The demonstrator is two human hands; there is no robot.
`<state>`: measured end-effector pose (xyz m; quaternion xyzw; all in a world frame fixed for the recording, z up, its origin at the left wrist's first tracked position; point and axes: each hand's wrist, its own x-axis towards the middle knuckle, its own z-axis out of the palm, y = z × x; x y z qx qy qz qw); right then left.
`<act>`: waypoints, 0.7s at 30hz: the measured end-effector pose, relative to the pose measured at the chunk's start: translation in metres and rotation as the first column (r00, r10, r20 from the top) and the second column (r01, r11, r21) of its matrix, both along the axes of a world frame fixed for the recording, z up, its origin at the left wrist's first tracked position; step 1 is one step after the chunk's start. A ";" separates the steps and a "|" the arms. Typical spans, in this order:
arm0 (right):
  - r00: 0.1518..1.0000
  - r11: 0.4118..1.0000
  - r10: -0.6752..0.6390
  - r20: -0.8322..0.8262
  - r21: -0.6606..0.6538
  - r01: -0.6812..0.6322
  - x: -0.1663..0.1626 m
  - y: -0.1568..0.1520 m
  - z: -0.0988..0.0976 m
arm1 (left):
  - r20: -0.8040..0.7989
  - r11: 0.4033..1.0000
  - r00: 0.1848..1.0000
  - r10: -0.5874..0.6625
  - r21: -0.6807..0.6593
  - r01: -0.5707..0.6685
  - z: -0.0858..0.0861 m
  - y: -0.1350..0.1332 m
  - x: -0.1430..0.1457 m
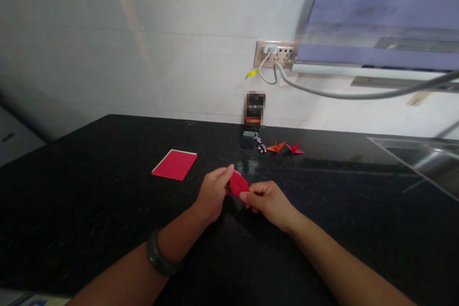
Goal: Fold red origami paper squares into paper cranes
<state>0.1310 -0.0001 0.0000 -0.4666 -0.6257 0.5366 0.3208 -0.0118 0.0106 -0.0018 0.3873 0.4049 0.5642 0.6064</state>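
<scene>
Both your hands meet at frame centre, low over the black tabletop [89, 191].

Your left hand [211, 194] grips the paper [238, 184] at its left edge. Thumb and forefinger are pressed together on it, the other fingers curled under. A dark green bracelet [158, 256] sits on that wrist, lower left of centre.

Your right hand [269, 203] takes the paper's lower right edge. The thumb tip lies on top and the fingers are curled in beneath, pinching it as well.

The paper is red, small, folded and tilted, held between the two hands. You cannot tell whether it touches the tabletop.

A flat red sheet [174, 164] with a pale edge lies on the tabletop left of centre, near your left hand but apart from it.

Behind the hands, toward the wall, an orange crane [276, 147] and a red crane [294, 148] sit side by side, just apart. Left of them stands a dark block [255, 110], blurred, with a small dark trinket [260, 145] at its foot.

On the wall, upper centre, a socket [276, 53] has a pale cable [322, 92] running off to the right edge.

The corner of a sink [423, 160] shows at mid right.
</scene>
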 end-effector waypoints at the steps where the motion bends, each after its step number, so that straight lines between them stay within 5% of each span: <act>1: 1.000 1.000 -0.003 -0.002 -0.003 0.003 0.000 0.000 -0.001 | -0.026 1.000 1.000 0.003 0.008 -0.003 -0.001 0.001 -0.001; 7: 0.999 0.999 0.009 -0.030 -0.040 -0.010 -0.002 0.001 -0.006 | -0.170 0.994 0.981 0.090 0.084 -0.076 -0.002 0.004 -0.005; 13: 0.992 0.995 -0.102 -0.078 -0.008 0.101 -0.001 0.002 -0.003 | -0.177 0.994 0.978 -0.107 -0.001 0.108 -0.001 0.000 -0.002; 21: 0.949 0.941 -0.285 -0.134 0.152 0.304 0.000 0.004 0.000 | -0.246 0.996 0.967 -0.064 0.037 0.076 0.002 -0.001 -0.001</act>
